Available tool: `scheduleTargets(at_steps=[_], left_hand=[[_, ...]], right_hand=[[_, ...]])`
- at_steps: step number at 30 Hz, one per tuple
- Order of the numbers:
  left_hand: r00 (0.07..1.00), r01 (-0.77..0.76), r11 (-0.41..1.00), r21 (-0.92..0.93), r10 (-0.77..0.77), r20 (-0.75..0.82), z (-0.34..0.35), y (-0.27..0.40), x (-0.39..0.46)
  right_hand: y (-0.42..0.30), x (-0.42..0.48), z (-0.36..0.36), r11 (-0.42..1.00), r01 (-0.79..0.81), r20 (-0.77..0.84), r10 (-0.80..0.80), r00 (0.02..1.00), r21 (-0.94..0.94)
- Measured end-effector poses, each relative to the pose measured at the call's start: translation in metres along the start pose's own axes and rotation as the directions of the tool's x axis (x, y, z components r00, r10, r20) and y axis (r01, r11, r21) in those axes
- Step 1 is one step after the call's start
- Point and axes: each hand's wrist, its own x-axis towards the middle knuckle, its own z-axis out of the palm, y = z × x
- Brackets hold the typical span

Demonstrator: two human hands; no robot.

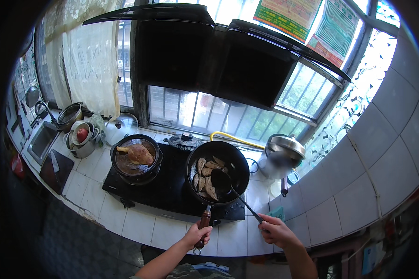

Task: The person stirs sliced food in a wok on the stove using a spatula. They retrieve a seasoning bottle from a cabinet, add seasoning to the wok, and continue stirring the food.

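My left hand (197, 235) grips the brown wooden handle (205, 220) of a black wok (240, 158) on the right side of the stove. In my right hand (276, 231) is the dark handle of a black ladle or spatula (243, 204). Its broad head rests inside the wok, to the right of the food. Several browned slices of food (208, 178), perhaps fish or meat, lie in the wok's left half. Oil glistens on the wok's inner wall.
A black pot (113, 161) holding a poultry leg (139, 154) in liquid stands on the stove's (174, 174) left burner. A patterned lid (185, 141) lies behind. Left are a glass lid (121, 128), stacked pots (79, 150), a knife (55, 162) and a sink (42, 143). The range hood (209, 59) hangs above.
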Motion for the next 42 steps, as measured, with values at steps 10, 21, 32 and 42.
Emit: scheduleTargets(at_steps=[10, 21, 32, 42], left_hand=[[1.0, -0.004, 1.0, 0.0, 0.004, 0.001, 0.002, 0.003, -0.001], [1.0, 0.007, 1.0, -0.01, -0.007, -0.002, -0.001, 0.002, -0.001], [1.0, 0.011, 1.0, -0.005, -0.011, -0.003, 0.003, 0.006, -0.001], [1.0, 0.006, 1.0, -0.016, -0.006, -0.007, 0.006, 0.01, -0.003]], right_hand=[[-0.001, -0.002, 0.005, 0.912, 0.028, 0.047, -0.01, 0.999, -0.409], [-0.023, -0.003, 0.013, 0.175, -0.069, -0.108, -0.224, 0.968, -0.982], [-0.009, 0.008, 0.012, 0.209, 0.004, -0.071, -0.349, 0.934, -0.978], [0.001, 0.083, 0.018, 0.304, 0.145, -0.088, -0.637, 0.766, -0.942]])
